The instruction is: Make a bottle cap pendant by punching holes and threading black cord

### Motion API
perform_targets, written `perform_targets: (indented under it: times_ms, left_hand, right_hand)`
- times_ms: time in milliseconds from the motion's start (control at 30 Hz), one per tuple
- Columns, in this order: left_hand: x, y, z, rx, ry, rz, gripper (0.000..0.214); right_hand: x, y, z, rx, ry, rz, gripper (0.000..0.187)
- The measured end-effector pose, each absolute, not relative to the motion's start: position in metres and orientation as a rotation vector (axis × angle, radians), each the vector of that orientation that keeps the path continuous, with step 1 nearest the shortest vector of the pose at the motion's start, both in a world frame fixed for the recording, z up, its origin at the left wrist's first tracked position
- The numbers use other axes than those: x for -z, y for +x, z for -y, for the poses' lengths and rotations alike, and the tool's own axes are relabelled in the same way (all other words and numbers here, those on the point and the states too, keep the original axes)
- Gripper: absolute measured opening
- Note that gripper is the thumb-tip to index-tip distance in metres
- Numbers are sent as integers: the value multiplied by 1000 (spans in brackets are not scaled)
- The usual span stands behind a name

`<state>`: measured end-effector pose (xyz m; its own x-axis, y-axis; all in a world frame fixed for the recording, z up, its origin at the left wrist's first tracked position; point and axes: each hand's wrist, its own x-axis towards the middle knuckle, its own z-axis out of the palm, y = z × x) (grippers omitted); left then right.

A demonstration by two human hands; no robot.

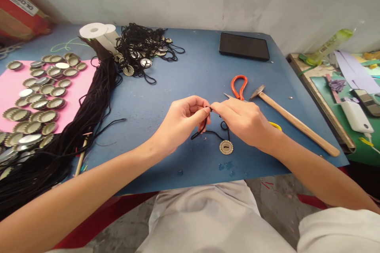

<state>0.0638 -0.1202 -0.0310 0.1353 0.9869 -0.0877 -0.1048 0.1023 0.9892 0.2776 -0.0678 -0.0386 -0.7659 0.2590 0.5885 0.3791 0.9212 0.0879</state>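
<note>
Both hands meet over the blue table, pinching a black cord between their fingertips. My left hand is closed on the cord, with a loop of it hanging below the fingers. My right hand is closed on the same cord at a small dark bunch, perhaps a knot. Below the right hand a flattened bottle cap lies on the table, the cord running to it through a slot in its middle. Just past the right hand are scissors with an orange handle, partly hidden by it.
A hammer lies right of my right hand. A dark phone rests at the back. Corded caps are piled near a white spool. Loose bottle caps cover pink paper beside a long black cord bundle.
</note>
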Motion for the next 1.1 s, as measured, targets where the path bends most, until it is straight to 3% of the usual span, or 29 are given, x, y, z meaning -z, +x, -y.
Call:
perform_targets:
  times_ms: [267, 400, 767, 900, 1000, 1100]
  left_hand:
    - [34, 65, 120, -1086, 1167, -1107, 8]
    - [34, 64, 120, -1069, 1171, -1100, 7]
    - [33, 61, 119, -1081, 1265, -1077, 6]
    - [32, 60, 119, -1088, 1287, -1072, 9]
    - [31, 61, 120, -1083, 1249, -1078, 9]
    - [30, 61, 120, -1076, 1187, -1090, 10]
  right_hand:
    - [32, 274, 72, 495, -417, 2506, 30]
    - [36, 272, 72, 406, -460, 2450, 30]
    - [32, 264, 75, -917, -883, 2057, 10]
    - [29, 263, 71, -1355, -926, 1864, 12]
    - [31, 264, 70, -1225, -911, 1966, 12]
    - [36, 267, 71, -694, -809, 2179, 13]
